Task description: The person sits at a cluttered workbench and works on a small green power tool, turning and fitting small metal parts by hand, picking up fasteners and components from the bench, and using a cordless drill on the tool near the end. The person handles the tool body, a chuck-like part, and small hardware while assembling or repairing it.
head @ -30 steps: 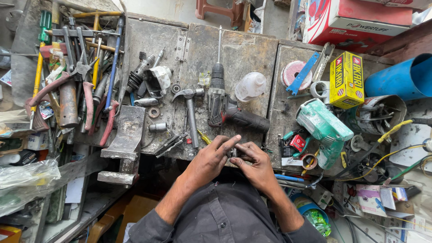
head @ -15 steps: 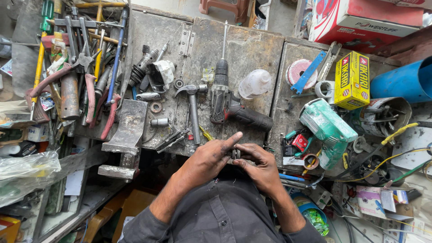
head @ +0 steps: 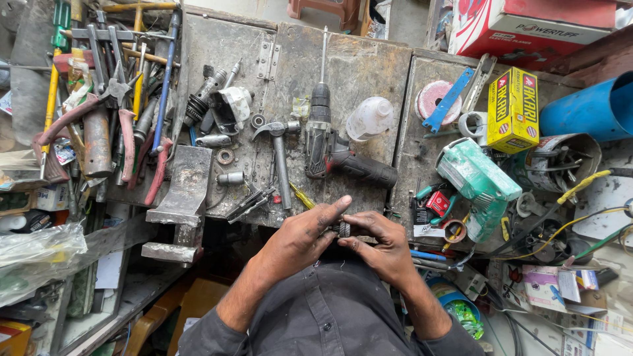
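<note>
Both hands close in a fingertip grip on one small dark ribbed metal part [head: 343,229], a gear or chuck-like piece, held in the air just off the near edge of the worn metal surface [head: 369,59]. Left hand [head: 300,238] pinches it from one side with the thumb stretched over the top, while the right hand [head: 382,245] curls thumb and forefinger around the other side; holding it this way probably steadies something too small to work on while it lies flat. Fingers are clamped together on the part, with no gap showing. Just beyond the grip lies a red-and-black cordless drill [head: 336,148], bit pointing away, with a hammer [head: 280,155] beside it toward the left hand's side. Off to the right hand's side sits a green power tool [head: 478,181] and a yellow box [head: 512,109]. Farther left a heap of pliers [head: 105,125] crowds the surface.
</note>
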